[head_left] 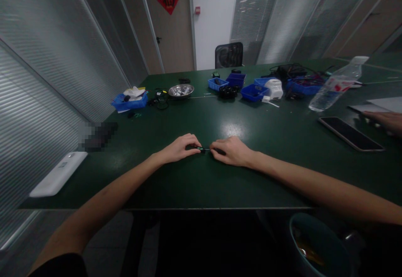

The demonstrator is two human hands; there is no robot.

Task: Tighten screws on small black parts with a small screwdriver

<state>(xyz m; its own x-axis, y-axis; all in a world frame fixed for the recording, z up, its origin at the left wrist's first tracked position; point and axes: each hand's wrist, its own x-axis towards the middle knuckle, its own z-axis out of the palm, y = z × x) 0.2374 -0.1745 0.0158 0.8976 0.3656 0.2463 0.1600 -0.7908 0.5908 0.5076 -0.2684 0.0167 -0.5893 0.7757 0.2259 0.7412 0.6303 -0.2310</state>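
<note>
Close above the green table, my left hand (182, 148) pinches a small black and green part (201, 148) between thumb and fingers. Facing it from the right, my right hand (233, 151) is closed around the dark handle of what looks like a small screwdriver (207, 149). Its thin metal shaft points left and meets the part, or nearly so; I cannot tell which. The fingers hide most of the handle, and the part is too small to make out in detail.
At the back stand a metal bowl (181, 91), a blue tray (253, 92) and cables. A water bottle (337, 85) and a phone (350, 133) lie to the right, near another person's hand (385, 121). A white box (59, 173) lies left. Below the edge is a bin (293, 226).
</note>
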